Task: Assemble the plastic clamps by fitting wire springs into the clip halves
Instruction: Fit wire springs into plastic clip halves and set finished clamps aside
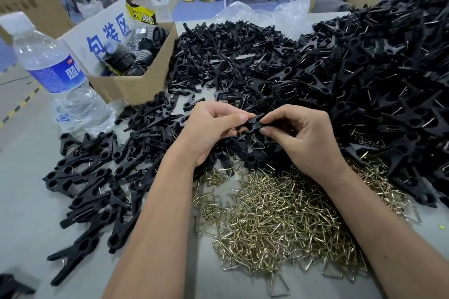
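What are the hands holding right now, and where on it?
Both hold one black clip piece above the piles. The left hand pinches its left end, the right hand its right end, thumb on top.

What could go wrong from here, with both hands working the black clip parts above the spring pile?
1. Both the left hand and the right hand pinch the clip halves by the fingertips only; a slip could drop them into the loose wire springs below.
2. The water bottle stands right at the edge of the clamps on the left; a sweeping forearm could topple it.
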`<action>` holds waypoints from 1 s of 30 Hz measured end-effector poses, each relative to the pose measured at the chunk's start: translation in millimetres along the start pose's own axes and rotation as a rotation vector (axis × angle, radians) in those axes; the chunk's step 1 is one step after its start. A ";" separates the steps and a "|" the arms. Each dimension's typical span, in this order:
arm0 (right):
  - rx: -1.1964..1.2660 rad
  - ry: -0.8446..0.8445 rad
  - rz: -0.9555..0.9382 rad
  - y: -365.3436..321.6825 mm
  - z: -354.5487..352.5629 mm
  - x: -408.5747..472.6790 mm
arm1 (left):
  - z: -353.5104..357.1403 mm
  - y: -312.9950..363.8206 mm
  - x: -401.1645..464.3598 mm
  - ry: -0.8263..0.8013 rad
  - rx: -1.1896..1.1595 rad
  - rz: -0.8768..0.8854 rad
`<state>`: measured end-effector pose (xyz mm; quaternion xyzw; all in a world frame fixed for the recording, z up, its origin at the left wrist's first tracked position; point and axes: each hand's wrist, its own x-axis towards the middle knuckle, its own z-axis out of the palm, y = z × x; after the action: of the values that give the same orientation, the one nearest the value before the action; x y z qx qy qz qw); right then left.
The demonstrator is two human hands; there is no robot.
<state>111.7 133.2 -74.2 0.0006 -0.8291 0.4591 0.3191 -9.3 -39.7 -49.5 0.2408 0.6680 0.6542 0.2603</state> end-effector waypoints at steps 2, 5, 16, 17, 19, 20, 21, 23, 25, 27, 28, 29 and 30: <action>0.005 -0.007 0.005 0.2 -0.1 -0.2 | 0.0 -0.4 -0.3 -0.009 0.006 0.007; 0.015 -0.009 0.011 1.6 -0.8 0.3 | 0.8 -1.2 0.3 -0.008 0.024 0.015; 0.078 -0.040 0.032 1.9 -1.0 0.1 | 0.5 -2.3 0.2 -0.047 0.016 0.026; 0.086 -0.039 0.040 1.8 -0.9 0.0 | 0.2 -1.9 0.2 -0.051 0.008 0.027; 0.106 -0.038 0.054 1.3 -0.3 -0.1 | -1.0 -1.8 0.2 -0.062 -0.009 0.031; 0.116 -0.038 0.060 0.8 0.1 0.1 | -1.5 -2.1 0.4 -0.065 -0.016 0.033; 0.125 -0.039 0.066 0.4 0.6 0.3 | -1.6 -2.4 0.7 -0.063 -0.018 0.035; 0.138 -0.037 0.067 -0.2 1.2 0.5 | -1.1 -4.1 1.7 -0.048 -0.011 0.040; 0.140 -0.031 0.061 -0.9 1.5 0.2 | -0.3 -5.7 2.6 -0.032 -0.011 0.040; 0.132 -0.027 0.055 -1.7 1.8 -0.1 | -0.7 -7.2 3.8 -0.031 -0.014 0.038; 0.125 -0.027 0.051 -2.1 1.9 -0.3 | -1.1 -7.8 4.4 -0.035 -0.015 0.039; 0.118 -0.028 0.049 -2.4 2.0 -0.6 | -1.8 -8.5 5.0 -0.040 -0.018 0.041; 0.114 -0.028 0.050 -2.9 2.2 -0.7 | -2.6 -9.2 5.7 -0.048 -0.021 0.046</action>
<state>111.9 129.7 -73.2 0.0045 -0.8058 0.5133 0.2953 -15.1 -38.1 -58.9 0.2689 0.6489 0.6612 0.2634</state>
